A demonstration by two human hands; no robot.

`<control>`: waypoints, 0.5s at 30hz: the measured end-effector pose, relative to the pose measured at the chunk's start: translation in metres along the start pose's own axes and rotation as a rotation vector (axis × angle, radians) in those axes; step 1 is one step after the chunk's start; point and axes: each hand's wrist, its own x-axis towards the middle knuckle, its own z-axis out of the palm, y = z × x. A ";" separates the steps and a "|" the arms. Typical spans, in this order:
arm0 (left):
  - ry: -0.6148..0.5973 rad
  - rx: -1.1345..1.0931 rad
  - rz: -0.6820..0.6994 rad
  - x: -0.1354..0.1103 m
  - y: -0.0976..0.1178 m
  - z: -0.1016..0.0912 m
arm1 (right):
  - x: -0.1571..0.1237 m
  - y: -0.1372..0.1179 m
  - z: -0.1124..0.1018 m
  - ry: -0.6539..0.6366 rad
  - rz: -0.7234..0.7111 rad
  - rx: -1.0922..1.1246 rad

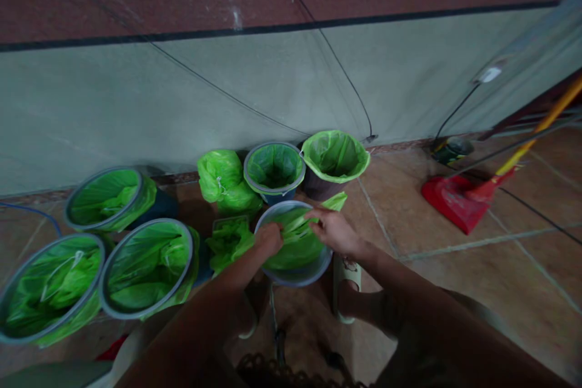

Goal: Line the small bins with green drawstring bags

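My left grip (269, 239) and right grip (335, 230) are both closed on a green bag (293, 257), which hangs partly inside the pale bin (297, 282) on the floor (436, 297) before me. My right slipper (356, 282) is just beside that bin. Beyond it, by the wall (191, 109), a blue bin (273, 195) and a dark bin (318, 185) stand together, green-lined. A red dustpan (459, 206) is well apart, to the right.
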 end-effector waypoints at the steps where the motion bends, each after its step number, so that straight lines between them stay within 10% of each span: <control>1: 0.002 0.002 -0.006 0.001 0.000 0.000 | -0.003 0.000 0.012 -0.103 -0.050 -0.029; 15: -0.071 0.033 -0.024 0.006 0.009 -0.005 | 0.011 0.023 0.061 -0.364 0.006 -0.378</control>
